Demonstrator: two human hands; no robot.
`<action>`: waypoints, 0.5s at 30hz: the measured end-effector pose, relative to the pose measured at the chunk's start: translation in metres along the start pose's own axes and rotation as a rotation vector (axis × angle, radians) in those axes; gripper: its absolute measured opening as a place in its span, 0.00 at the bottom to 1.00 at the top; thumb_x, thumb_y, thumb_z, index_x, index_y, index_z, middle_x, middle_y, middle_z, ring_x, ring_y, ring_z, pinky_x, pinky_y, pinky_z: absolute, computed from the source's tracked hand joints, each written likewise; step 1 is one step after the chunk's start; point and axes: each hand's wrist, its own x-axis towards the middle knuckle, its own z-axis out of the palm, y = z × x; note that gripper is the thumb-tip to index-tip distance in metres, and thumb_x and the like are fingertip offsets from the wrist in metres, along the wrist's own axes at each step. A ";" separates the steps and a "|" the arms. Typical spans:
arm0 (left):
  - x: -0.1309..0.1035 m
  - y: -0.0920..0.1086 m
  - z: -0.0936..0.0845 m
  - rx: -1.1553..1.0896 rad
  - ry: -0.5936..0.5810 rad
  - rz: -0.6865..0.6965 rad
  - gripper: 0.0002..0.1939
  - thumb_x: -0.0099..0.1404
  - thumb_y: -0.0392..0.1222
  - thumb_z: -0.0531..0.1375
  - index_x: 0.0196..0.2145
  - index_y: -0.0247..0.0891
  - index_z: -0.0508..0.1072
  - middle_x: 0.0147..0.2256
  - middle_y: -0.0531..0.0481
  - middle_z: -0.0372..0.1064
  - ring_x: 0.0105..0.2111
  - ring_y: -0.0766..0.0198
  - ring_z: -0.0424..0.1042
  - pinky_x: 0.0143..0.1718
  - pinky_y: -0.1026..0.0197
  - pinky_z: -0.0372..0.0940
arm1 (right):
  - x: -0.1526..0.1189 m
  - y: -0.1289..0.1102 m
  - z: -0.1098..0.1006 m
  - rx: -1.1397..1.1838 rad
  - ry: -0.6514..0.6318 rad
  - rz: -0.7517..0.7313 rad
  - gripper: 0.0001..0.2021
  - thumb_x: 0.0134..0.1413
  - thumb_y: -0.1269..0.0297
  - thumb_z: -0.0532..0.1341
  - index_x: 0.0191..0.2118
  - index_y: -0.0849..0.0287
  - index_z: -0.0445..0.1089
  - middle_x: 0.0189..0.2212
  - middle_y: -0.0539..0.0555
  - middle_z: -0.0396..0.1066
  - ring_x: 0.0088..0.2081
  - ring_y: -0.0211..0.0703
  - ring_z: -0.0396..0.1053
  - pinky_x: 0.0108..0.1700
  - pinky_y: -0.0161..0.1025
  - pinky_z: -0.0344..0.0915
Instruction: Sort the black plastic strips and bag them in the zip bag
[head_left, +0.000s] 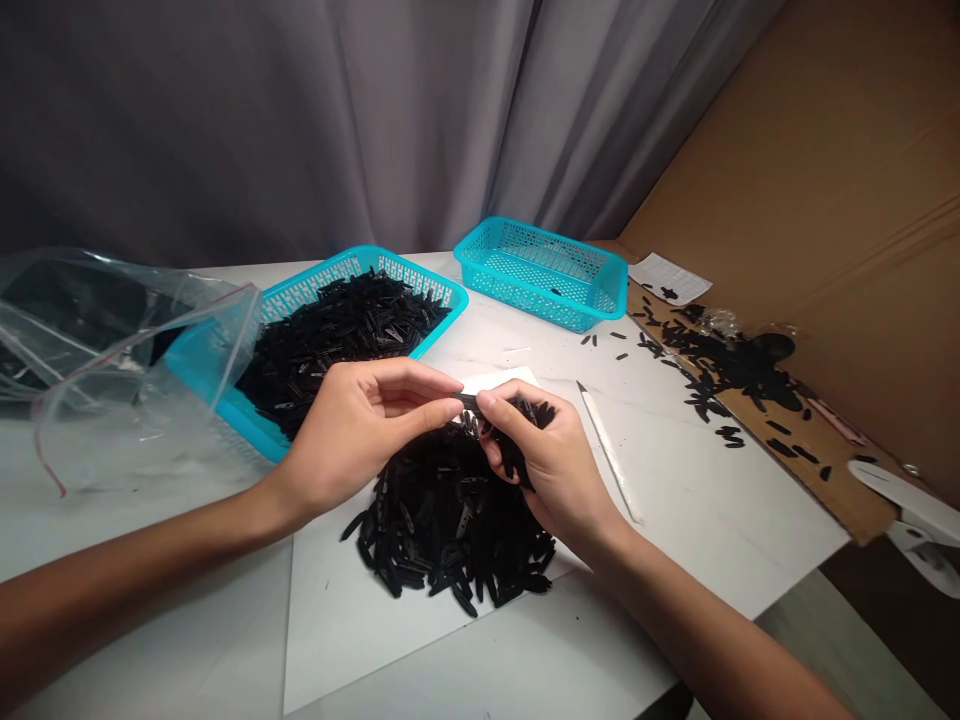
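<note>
In the head view, one small black hair clip is pinched between my two hands. My left hand holds its left end between thumb and fingertips. My right hand grips its other end with thumb and forefinger, and several more black clips are bunched in its curled fingers. Below both hands a heap of loose black clips lies on a white sheet. A few clips in the heap show perforated, shinier faces. My fingers hide part of the pinched clip.
A blue basket full of black clips stands behind my left hand, beside a clear plastic bag. Farther back is a second blue basket with very little in it. A white pen-like stick and scattered black pieces lie right.
</note>
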 end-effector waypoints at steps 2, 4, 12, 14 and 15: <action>0.000 0.001 0.000 0.005 0.009 0.000 0.08 0.58 0.42 0.72 0.36 0.39 0.83 0.34 0.52 0.81 0.37 0.65 0.80 0.41 0.71 0.73 | 0.000 0.000 0.000 -0.028 -0.007 -0.009 0.15 0.57 0.53 0.69 0.29 0.59 0.71 0.16 0.45 0.64 0.18 0.31 0.57 0.19 0.29 0.53; -0.001 0.001 0.000 0.008 0.012 -0.001 0.08 0.59 0.43 0.72 0.36 0.39 0.83 0.34 0.52 0.81 0.37 0.65 0.80 0.40 0.70 0.73 | -0.001 -0.001 0.000 -0.055 -0.003 -0.027 0.16 0.56 0.52 0.70 0.29 0.58 0.70 0.16 0.45 0.64 0.18 0.32 0.57 0.19 0.30 0.53; 0.001 0.003 -0.003 0.053 0.006 -0.012 0.07 0.60 0.44 0.71 0.35 0.40 0.83 0.34 0.52 0.81 0.36 0.64 0.79 0.39 0.69 0.72 | 0.000 -0.003 -0.001 -0.154 -0.034 -0.057 0.14 0.58 0.52 0.68 0.32 0.58 0.73 0.17 0.46 0.65 0.19 0.33 0.59 0.20 0.32 0.55; 0.001 0.003 -0.003 0.051 0.005 -0.020 0.06 0.60 0.43 0.71 0.34 0.40 0.83 0.33 0.52 0.81 0.36 0.65 0.79 0.38 0.71 0.71 | 0.000 -0.004 -0.002 -0.196 -0.032 -0.081 0.14 0.58 0.52 0.69 0.33 0.58 0.74 0.19 0.46 0.66 0.19 0.34 0.60 0.21 0.32 0.55; 0.001 0.003 -0.003 0.051 0.006 -0.026 0.05 0.60 0.42 0.71 0.34 0.40 0.83 0.33 0.53 0.81 0.35 0.66 0.79 0.37 0.71 0.71 | 0.000 -0.005 -0.002 -0.218 -0.029 -0.096 0.13 0.57 0.53 0.69 0.33 0.58 0.74 0.19 0.46 0.66 0.20 0.34 0.61 0.21 0.33 0.56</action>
